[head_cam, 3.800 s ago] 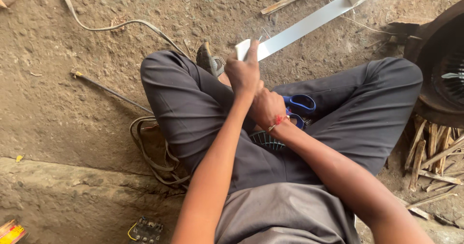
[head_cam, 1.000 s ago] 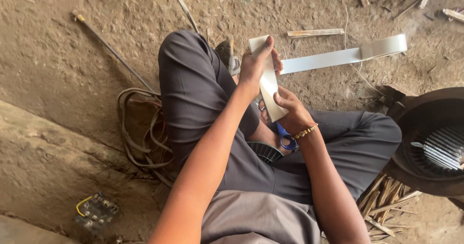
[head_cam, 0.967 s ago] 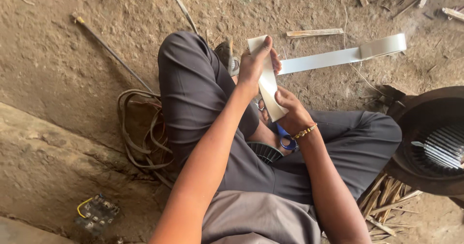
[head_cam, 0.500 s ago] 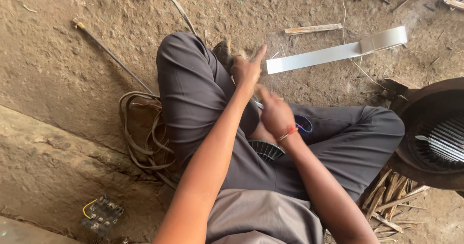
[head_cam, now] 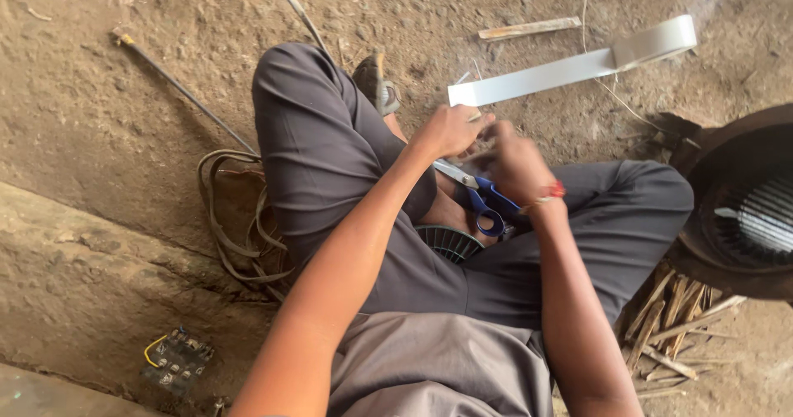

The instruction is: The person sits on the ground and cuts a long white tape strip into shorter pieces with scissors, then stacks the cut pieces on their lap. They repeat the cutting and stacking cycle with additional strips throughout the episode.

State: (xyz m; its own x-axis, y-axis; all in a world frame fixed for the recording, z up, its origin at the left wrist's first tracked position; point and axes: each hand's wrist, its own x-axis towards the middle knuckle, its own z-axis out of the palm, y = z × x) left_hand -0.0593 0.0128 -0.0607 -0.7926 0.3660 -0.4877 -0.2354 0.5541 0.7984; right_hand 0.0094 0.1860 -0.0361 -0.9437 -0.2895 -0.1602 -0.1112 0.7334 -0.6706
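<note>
Dirt floor; L hand (head_cam: pixel 450 130) fingers on white strip (head_cam: pixel 570 68), R hand (head_cam: pixel 516 165) blurred, grip unclear, near scissors (head_cam: pixel 477 196).

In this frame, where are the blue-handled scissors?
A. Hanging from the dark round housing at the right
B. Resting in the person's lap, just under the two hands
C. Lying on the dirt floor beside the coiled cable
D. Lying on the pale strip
B: the blue-handled scissors lie in the lap between the crossed legs, below the left hand and beside the blurred right hand, far from the coiled cable.
</note>
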